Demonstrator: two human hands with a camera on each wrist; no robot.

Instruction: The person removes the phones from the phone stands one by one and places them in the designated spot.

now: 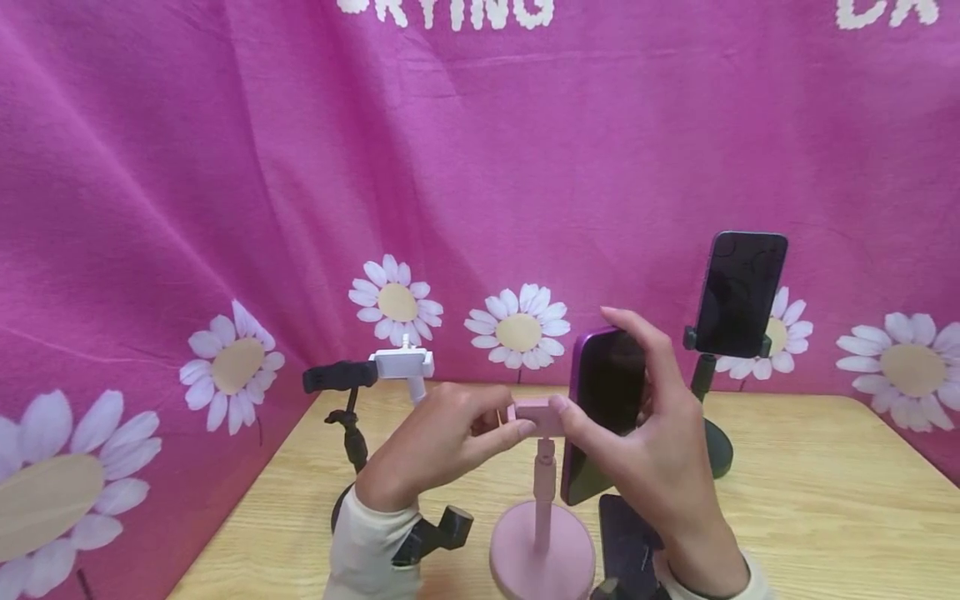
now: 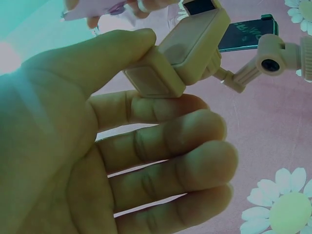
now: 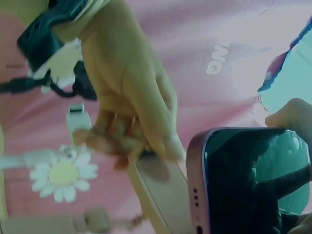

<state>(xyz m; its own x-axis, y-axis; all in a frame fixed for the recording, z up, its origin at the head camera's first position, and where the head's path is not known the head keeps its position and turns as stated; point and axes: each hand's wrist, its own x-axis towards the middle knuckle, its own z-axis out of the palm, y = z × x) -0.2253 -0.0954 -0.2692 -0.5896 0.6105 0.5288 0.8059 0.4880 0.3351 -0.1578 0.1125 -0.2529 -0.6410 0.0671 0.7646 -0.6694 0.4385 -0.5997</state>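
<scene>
My left hand (image 1: 442,437) pinches one end of the clamp (image 1: 542,414) of a pink phone stand between thumb and index finger. The left wrist view shows that clamp (image 2: 195,44) drawn apart at the pinched end, the other fingers loosely bent below. My right hand (image 1: 667,458) grips a purple-edged smartphone (image 1: 606,379), held upright and tilted just right of the clamp. Its thumb reaches past the phone to the clamp's right end. In the right wrist view the phone (image 3: 248,180) stands beside the clamp (image 3: 163,190), apparently not inside it. The stand's round base (image 1: 542,558) rests on the table.
Behind on the right, a black stand (image 1: 702,375) carries another smartphone (image 1: 742,292). At left are a black phone holder (image 1: 341,377) and a white one (image 1: 401,363). A dark phone (image 1: 626,533) lies on the wooden table (image 1: 817,492) beneath my right hand. A pink flowered cloth (image 1: 600,167) hangs behind.
</scene>
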